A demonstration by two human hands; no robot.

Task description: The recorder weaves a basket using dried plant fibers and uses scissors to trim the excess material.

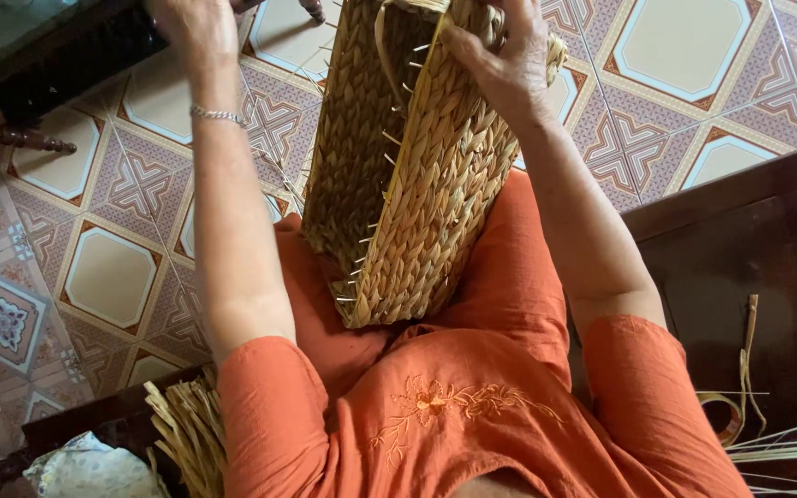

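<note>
A tall woven straw basket point(417, 166) rests tilted on my lap, its open side facing left, with short straw ends poking out along its rim. My right hand point(502, 57) grips the basket's upper edge, fingers curled over the weave. My left hand point(197, 29) reaches up and away at the top left, with a thin silver bracelet on the wrist; its fingers are cut off by the frame edge, so what they touch is hidden. I wear an orange embroidered garment.
A bundle of loose straw strands point(186, 429) lies at my lower left beside a crumpled white cloth point(85, 468). More straw strips point(767, 433) lie on a dark wooden bench point(740, 267) at right. Patterned floor tiles point(113, 231) and dark wooden furniture point(39, 65) are beyond.
</note>
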